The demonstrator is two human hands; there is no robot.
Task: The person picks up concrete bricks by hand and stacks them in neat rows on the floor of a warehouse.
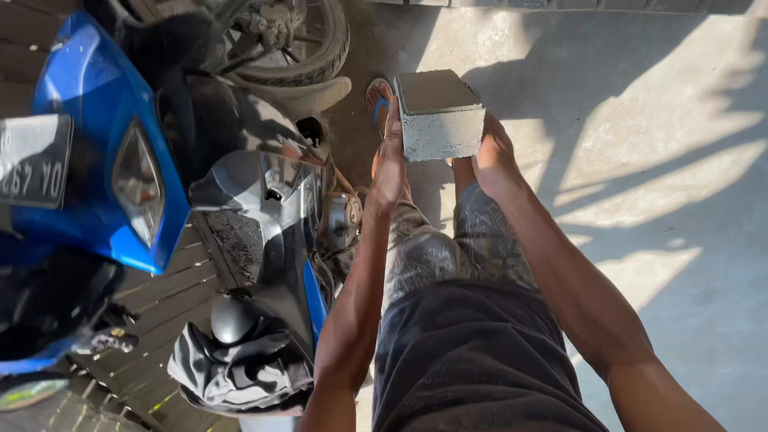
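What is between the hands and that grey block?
Nothing. The left hand presses flat on one side of the grey concrete block and the right hand on the other, both touching it directly. The parked motorbike stands off to the left, apart from it.

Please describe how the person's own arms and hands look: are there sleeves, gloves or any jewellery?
Both arms are bare up to the frame edge, with no sleeves visible. The left hand and right hand wear no gloves. No watch, ring or bracelet shows on either wrist.
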